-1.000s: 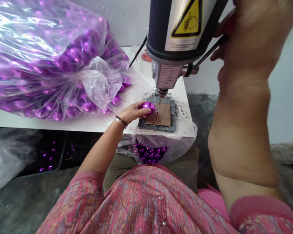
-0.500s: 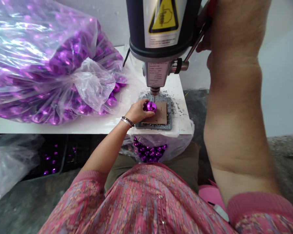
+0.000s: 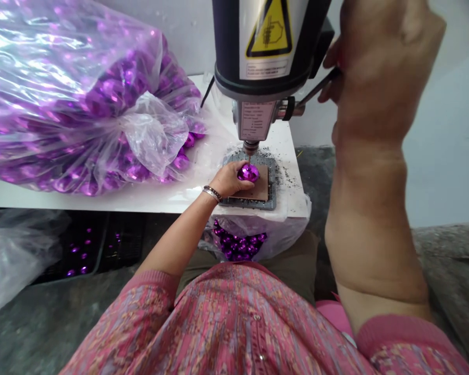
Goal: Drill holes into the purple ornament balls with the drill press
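Note:
My left hand [image 3: 229, 179] pinches a shiny purple faceted ball [image 3: 248, 173] over a brown board [image 3: 260, 190] on the grey base of a drill press [image 3: 258, 114]. The thin drill bit [image 3: 249, 158] points straight down at the top of the ball; whether it has entered the ball is too small to tell. My right hand [image 3: 359, 47] is raised at the upper right, its fingers wrapped round the feed lever [image 3: 318, 86] of the drill press. The back of that hand and the wrist hide the lever's end.
A big clear plastic bag [image 3: 70, 104] of purple balls fills the left of the white table [image 3: 160, 200]. Loose purple balls [image 3: 182, 160] lie beside it. Dark shavings surround the base. Another bag of purple balls [image 3: 240, 245] hangs below the table's front edge. Dark crates [image 3: 86, 250] stand lower left.
The ball in my left hand has shifted right to lie under the bit. My right hand has pulled the feed lever lower, and the bit sits closer to the ball.

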Motion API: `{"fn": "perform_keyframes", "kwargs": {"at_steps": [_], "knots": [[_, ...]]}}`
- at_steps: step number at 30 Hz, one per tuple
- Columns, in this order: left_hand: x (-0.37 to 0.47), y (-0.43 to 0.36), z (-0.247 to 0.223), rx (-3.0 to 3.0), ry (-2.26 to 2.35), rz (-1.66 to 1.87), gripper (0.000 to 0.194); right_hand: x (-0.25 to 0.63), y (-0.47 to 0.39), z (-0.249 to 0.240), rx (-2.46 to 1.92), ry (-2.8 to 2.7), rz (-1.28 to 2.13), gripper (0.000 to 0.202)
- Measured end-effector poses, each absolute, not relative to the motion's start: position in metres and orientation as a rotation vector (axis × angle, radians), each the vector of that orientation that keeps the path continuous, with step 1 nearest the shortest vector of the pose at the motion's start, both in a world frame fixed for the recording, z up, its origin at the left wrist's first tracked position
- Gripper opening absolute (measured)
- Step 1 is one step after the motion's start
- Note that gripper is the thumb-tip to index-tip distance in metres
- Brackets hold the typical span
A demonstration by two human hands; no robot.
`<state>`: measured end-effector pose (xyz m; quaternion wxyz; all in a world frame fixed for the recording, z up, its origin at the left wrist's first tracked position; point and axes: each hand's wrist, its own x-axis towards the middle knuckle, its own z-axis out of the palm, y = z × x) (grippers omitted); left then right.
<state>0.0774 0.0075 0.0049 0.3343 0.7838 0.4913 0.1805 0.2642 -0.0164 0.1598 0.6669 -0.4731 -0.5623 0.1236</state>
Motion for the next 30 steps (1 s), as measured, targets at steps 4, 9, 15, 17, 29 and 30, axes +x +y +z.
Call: {"fn": "perform_keyframes", "kwargs": {"at_steps": [4, 9, 15, 17, 29, 30], "knots": [[0.078, 0.008, 0.001, 2.028, 1.254, 0.508, 0.045, 0.252, -0.053, 0.128, -1.103, -1.334, 0.07, 0.023], [0.077, 0.01, -0.002, 2.076, 1.203, 0.531, 0.036, 0.248, -0.065, 0.093, -1.056, -1.307, -0.106, 0.017], [0.076, 0.009, -0.003, 2.059, 1.2, 0.55, 0.043, 0.246, -0.059, 0.073, -1.058, -1.243, -0.198, 0.023], [0.076, 0.008, -0.004, 2.048, 1.215, 0.552, 0.046, 0.246, -0.057, 0.066, -1.055, -1.235, -0.187, 0.024], [0.078, 0.005, -0.006, 2.004, 1.276, 0.567, 0.051, 0.243, -0.043, 0.063, -0.986, -1.105, -0.128, 0.035], [0.077, 0.003, -0.005, 2.002, 1.288, 0.577, 0.052, 0.245, -0.038, 0.077, -0.99, -1.093, -0.121, 0.036]]}}
